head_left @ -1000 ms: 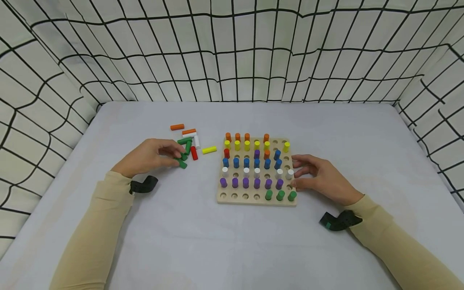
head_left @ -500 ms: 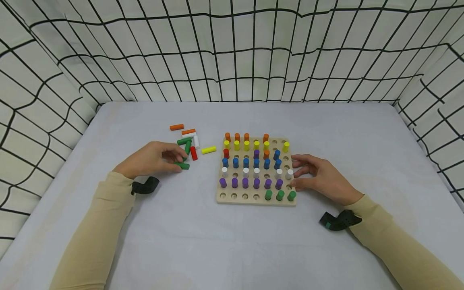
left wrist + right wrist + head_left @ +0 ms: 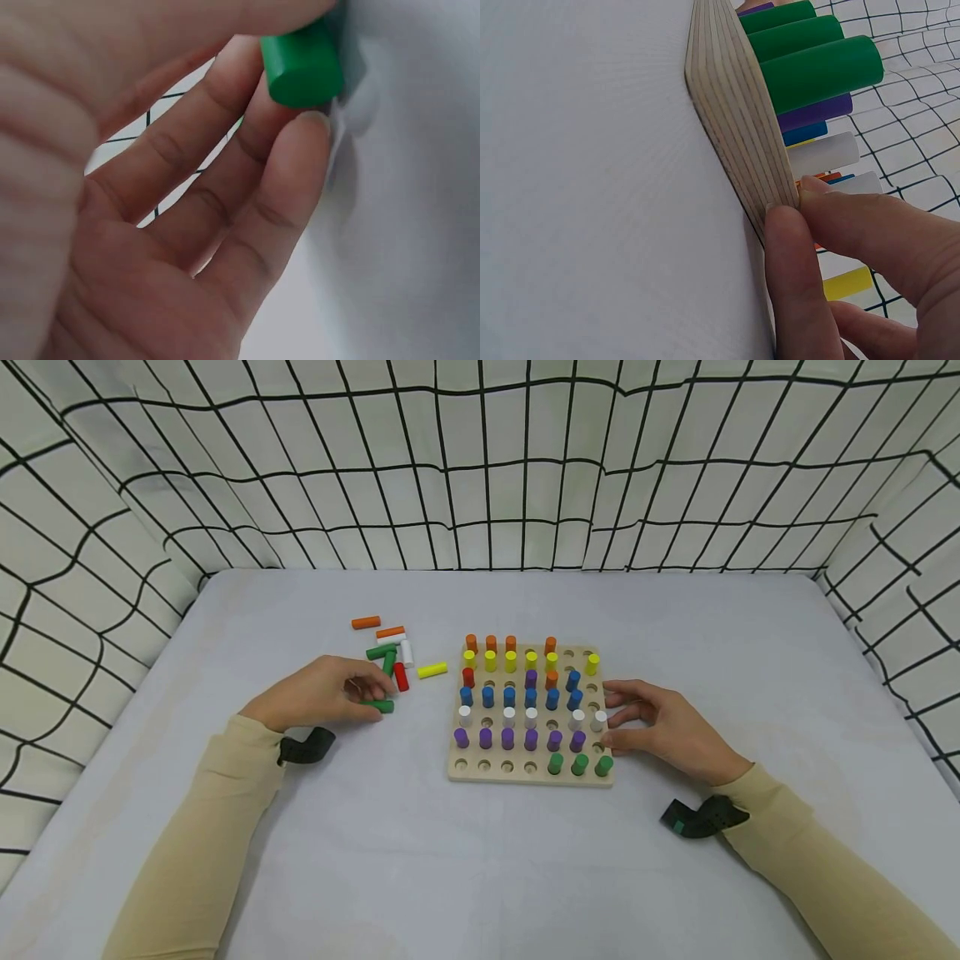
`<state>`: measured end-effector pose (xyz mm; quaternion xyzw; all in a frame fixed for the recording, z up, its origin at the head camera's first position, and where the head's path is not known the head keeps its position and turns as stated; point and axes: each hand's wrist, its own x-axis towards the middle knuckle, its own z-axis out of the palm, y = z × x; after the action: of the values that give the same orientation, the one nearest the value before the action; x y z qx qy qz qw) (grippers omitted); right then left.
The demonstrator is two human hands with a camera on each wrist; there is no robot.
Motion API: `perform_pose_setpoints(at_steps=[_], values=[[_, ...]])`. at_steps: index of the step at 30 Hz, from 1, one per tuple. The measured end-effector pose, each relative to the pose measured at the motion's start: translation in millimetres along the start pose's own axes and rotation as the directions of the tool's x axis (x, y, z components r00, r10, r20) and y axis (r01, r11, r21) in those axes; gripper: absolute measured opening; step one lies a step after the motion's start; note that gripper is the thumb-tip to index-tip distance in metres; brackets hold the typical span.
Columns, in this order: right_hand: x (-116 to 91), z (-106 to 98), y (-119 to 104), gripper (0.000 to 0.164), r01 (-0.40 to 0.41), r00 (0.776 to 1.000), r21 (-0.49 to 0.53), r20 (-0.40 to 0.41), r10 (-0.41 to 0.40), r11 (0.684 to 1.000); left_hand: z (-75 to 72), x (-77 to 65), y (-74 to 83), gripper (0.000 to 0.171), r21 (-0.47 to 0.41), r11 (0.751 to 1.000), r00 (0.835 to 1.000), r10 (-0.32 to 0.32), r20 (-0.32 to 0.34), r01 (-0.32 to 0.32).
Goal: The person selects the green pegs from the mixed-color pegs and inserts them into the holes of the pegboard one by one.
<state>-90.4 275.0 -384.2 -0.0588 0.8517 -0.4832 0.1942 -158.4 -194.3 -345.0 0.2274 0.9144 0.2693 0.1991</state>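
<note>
In the head view my left hand (image 3: 322, 692) pinches a green peg (image 3: 381, 706) between thumb and fingertips, low over the table beside a loose pile. The left wrist view shows the end of this green peg (image 3: 304, 67) under the thumb, with the other fingers spread below. My right hand (image 3: 671, 727) is at the right edge of a wooden pegboard (image 3: 487, 777), with thumb and fingertips touching it. In the right wrist view two fingertips meet the board's layered edge (image 3: 731, 127), one against its side. Rows of coloured pegs stand upright in the board, with several bare holes.
Loose pegs lie left of the board: orange (image 3: 366, 622), white (image 3: 407, 653), green (image 3: 381, 652), red (image 3: 401, 677) and yellow (image 3: 432, 671). The pegboard's front row holds green pegs (image 3: 580, 764) at its right end. A black-gridded white backdrop (image 3: 510, 468) surrounds the white table (image 3: 480, 877).
My left hand has shifted slightly right and nearer to me, drawing the green peg a little away from the pile. My right hand and the pegboard have stayed in place.
</note>
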Motion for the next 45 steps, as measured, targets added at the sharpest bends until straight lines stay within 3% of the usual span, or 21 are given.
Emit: perform_pose_setpoints(at_steps=[9,18,45], values=[[-0.4,0.0,0.3,0.079,-0.001,1.0,-0.012,-0.002,0.001,1.0,1.4,0.6,3.6,0.021,0.049,0.998,1.0,0.031,-0.001,-0.031],[-0.4,0.6,-0.3,0.079,-0.009,1.0,-0.012,0.0,0.009,1.0,1.0,0.0,9.1,0.025,0.065,0.998,1.0,0.023,0.008,-0.023],[0.2,1.3,1.0,0.08,-0.011,1.0,-0.015,-0.004,0.011,1.0,8.0,4.6,20.7,0.021,0.031,0.995,0.995,0.1,-0.009,-0.1]])
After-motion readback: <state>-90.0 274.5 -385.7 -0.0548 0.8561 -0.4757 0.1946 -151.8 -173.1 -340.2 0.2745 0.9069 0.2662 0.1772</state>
